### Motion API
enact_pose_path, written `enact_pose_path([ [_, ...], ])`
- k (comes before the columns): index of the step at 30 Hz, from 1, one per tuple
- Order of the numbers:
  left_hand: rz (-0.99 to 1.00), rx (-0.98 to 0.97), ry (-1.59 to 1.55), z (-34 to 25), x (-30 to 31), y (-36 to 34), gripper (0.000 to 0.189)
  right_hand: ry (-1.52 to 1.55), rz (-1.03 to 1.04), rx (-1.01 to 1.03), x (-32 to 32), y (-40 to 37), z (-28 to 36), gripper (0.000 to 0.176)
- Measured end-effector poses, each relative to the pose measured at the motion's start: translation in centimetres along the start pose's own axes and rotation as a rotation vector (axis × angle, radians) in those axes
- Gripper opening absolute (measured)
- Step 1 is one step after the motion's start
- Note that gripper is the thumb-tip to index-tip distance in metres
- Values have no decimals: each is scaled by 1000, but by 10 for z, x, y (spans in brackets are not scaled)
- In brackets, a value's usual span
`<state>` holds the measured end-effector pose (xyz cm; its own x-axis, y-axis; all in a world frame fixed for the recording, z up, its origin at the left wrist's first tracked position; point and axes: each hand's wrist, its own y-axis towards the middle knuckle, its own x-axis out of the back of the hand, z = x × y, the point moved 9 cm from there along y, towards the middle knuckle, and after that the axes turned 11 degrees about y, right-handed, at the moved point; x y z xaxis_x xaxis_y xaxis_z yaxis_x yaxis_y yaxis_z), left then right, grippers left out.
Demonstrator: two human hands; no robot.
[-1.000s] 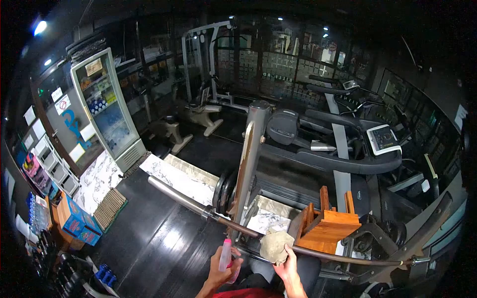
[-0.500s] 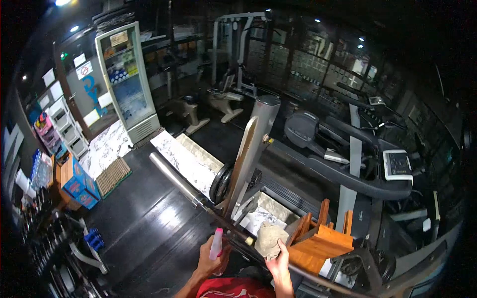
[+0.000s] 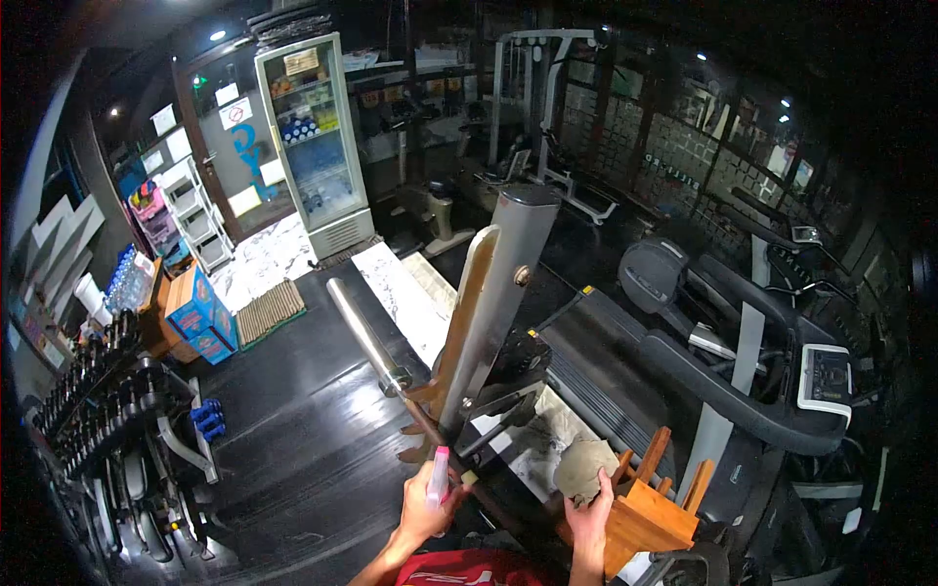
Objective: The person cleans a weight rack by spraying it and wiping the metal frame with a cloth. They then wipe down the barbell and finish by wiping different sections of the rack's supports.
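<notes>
My left hand is wrapped round a spray bottle with a pink top, low in the view. To its right, my right hand grips a grey-beige cloth, bunched up with the thumb over its edge. Between and just above my hands runs a metal barbell, its shiny sleeve pointing up and left. Beyond it stands a tilted-looking steel post with a worn, brownish edge strip. The lower part of the bottle is hidden by my fingers.
A wooden stand is close to my right hand. Treadmills stand to the right. At the left are a dumbbell rack, blue dumbbells and a blue box. Farther off stands a glass-door fridge.
The view has swung left, so the room appears shifted right. My right hand and the cloth are farther from the post and barbell. Both hands keep their holds.
</notes>
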<state>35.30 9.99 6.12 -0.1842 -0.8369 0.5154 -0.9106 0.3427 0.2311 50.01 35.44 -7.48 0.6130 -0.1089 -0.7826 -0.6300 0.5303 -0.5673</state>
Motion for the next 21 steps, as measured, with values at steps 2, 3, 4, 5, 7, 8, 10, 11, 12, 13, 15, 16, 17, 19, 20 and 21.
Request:
enact_pose_path([
  [2,21,80,-56,10,-11,-5,20,-266,122,99,24,20,3,37],
  [3,50,158,-118,16,-17,-7,19,-529,240,207,14,20,6,35],
  [4,40,162,-115,16,-19,-8,19,-83,94,-9,31,30,-7,40],
  [5,-11,124,-88,11,-17,-7,18,-88,98,-18,33,33,-12,40],
  [7,-73,89,-58,-3,-11,-4,17,-108,56,-22,48,41,-20,43],
  [8,-59,112,-95,-8,-10,-4,17,-132,-6,-80,61,46,-23,44],
  [10,-66,135,-131,-15,-11,-4,17,-148,51,-105,64,51,-26,42],
  [11,-67,151,-135,-15,-12,-4,17,-155,101,-123,62,54,-30,41],
  [12,-68,165,-137,-15,-12,-3,17,-326,200,-35,53,48,-27,42],
  [13,-83,166,-131,-15,-13,-2,17,-329,211,-47,69,59,-31,42],
  [15,-156,38,-34,-23,-11,0,18,-931,432,609,72,66,-6,44],
  [16,-109,71,-71,-18,-17,0,19,-823,412,557,83,75,-8,45],
  [17,-109,72,-67,-18,-18,0,19,-820,412,553,92,80,-9,45],
  [19,-123,-56,-32,-36,-15,6,22,-883,380,649,89,78,-7,46],
  [20,-118,-61,-29,-37,-14,9,22,-876,376,652,89,78,-2,46],
  [21,-92,-35,-89,-36,-15,12,22,-515,246,280,73,71,-6,46],
])
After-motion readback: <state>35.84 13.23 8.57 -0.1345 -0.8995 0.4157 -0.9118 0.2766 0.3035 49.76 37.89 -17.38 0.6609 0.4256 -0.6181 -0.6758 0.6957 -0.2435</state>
